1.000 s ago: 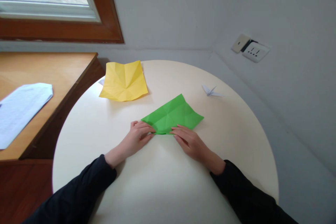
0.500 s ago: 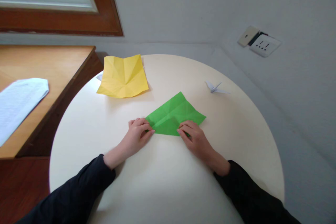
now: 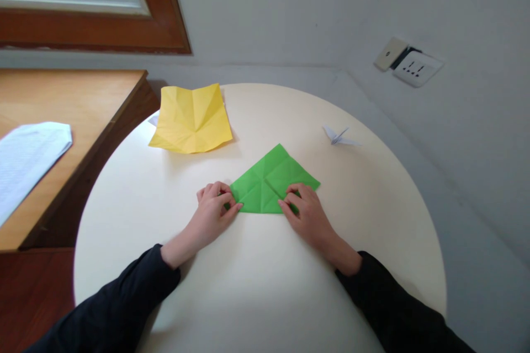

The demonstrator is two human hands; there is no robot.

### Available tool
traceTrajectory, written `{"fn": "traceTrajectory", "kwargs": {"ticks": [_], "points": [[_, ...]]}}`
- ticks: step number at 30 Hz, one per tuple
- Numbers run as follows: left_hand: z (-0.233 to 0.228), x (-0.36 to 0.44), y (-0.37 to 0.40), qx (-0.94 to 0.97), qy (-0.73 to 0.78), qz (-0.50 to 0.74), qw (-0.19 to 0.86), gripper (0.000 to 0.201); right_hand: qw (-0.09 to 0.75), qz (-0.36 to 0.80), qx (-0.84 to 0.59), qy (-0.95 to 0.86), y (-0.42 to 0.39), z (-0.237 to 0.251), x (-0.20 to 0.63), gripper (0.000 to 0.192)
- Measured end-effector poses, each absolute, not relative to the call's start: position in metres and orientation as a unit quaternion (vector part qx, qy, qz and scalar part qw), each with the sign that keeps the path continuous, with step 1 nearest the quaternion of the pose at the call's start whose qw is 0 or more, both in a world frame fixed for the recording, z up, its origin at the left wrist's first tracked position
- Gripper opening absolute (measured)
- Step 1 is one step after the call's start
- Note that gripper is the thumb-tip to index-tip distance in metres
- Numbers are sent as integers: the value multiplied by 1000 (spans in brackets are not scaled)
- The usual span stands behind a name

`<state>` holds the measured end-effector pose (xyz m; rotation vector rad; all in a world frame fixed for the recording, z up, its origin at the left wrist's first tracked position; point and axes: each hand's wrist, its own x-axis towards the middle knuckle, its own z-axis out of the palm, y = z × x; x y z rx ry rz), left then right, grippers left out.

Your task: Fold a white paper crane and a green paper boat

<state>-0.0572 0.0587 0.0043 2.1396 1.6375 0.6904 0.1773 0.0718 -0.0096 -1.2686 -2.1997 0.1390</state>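
A green sheet of paper (image 3: 265,176) with several crease lines lies on the white round table (image 3: 248,287), its near edge straight and its far corner pointing away from me. My left hand (image 3: 217,204) pinches the paper's near left end, thumb and fingers closed on it. On the near right part, my right hand (image 3: 303,207) also pinches the paper, thumb at the near edge and curled fingers on top. The fingers cover parts of both ends.
At the table's far left is a creased yellow paper (image 3: 192,121), with a bit of white paper behind it. A white paper crane (image 3: 337,135) sits far right. A wooden desk (image 3: 95,99) bears white papers (image 3: 33,160). A wall socket (image 3: 416,69) is at right.
The green paper lies flatter now, with its creases showing more clearly. Both hands keep their hold, with small finger shifts. The whole view has moved slightly.
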Motion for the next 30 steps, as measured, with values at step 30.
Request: {"fn": "traceTrajectory", "kwargs": {"ticks": [30], "points": [[4,-55,55,762,598,222,108,17,290,45,-490,-821,72,-9,175,20]]}}
